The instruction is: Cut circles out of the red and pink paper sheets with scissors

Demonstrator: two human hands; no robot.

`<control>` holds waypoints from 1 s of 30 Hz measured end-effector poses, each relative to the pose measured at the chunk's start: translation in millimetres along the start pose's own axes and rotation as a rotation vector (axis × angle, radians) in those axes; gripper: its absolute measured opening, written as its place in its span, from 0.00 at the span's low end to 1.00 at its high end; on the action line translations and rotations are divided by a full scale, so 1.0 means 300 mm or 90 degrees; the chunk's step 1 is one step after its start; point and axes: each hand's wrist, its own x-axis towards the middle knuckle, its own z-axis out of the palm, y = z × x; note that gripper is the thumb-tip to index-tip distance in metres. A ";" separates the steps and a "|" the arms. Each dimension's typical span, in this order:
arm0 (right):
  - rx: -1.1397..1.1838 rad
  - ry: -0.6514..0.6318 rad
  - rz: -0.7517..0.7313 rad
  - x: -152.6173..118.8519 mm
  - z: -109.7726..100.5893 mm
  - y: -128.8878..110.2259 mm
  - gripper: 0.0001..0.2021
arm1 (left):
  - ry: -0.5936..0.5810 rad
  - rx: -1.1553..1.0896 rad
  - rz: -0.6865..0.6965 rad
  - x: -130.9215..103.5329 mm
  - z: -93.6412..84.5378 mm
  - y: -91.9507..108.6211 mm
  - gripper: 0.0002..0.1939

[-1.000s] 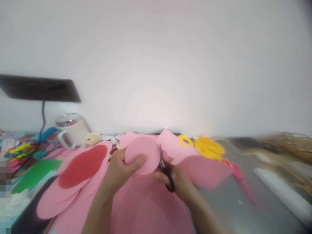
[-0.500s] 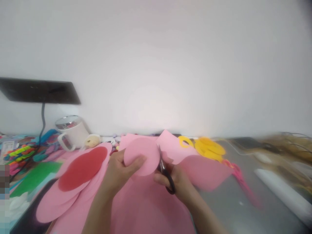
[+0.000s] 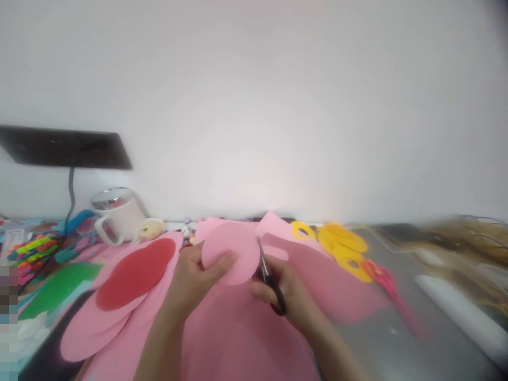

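Observation:
My left hand (image 3: 196, 280) pinches a round pink disc (image 3: 230, 251) of thin sheet, thumb on top and fingers behind. Black-handled scissors (image 3: 270, 286) are in my right hand (image 3: 291, 296), with their blades along the disc's right edge. Beyond and to the right of that hand droops a pink offcut (image 3: 337, 288) with a curved edge. Beneath both hands lies a larger pink sheet (image 3: 242, 338); whether the disc touches it I cannot tell.
On the left, red pieces (image 3: 137, 272) top several pink ovals (image 3: 91, 333). A lidded white mug (image 3: 123, 219) stands near the wall, below a dark screen (image 3: 63, 148). To the right are yellow pieces (image 3: 341, 241), pink-handled scissors (image 3: 391, 291) and a white roll (image 3: 460, 312).
The pink offcut has dropped lower and shifted right, uncovering more of the yellow pieces. Both hands, the disc and the scissors stay nearly in place.

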 end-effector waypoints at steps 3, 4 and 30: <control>0.004 0.004 0.012 0.003 0.006 0.001 0.09 | 0.007 -0.021 -0.001 0.000 -0.002 0.004 0.17; 0.004 0.004 0.015 0.004 0.008 0.000 0.09 | 0.012 -0.024 0.000 0.000 -0.003 0.005 0.17; 0.006 0.002 -0.015 0.010 0.015 0.000 0.21 | -0.021 -0.012 -0.012 0.003 -0.008 -0.005 0.15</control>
